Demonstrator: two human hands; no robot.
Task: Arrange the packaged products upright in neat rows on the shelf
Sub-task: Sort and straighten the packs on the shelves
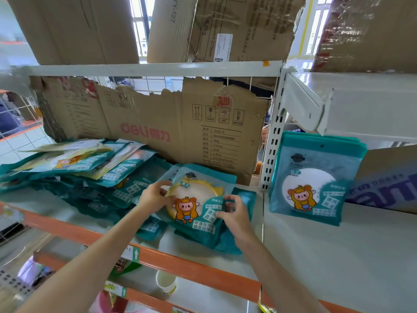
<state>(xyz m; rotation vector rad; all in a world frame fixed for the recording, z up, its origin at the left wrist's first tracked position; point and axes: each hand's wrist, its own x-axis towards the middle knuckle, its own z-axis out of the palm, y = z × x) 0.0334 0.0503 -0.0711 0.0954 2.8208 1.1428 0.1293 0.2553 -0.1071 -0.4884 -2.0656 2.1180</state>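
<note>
Big torn cardboard sheet (158,123) lines the back of the shelf (304,240). Left of it, a sprawling pile of teal packets (94,175) lies flat; right of it, an upright stack (313,177) stands leaning. In front of the cardboard, the mirror packet (198,199) is tilted: left hand (155,195) pinches its left edge, right hand (234,214) curls on its lower right corner. Best, I'd say, to square the edges and lift with both hands evenly.
</note>
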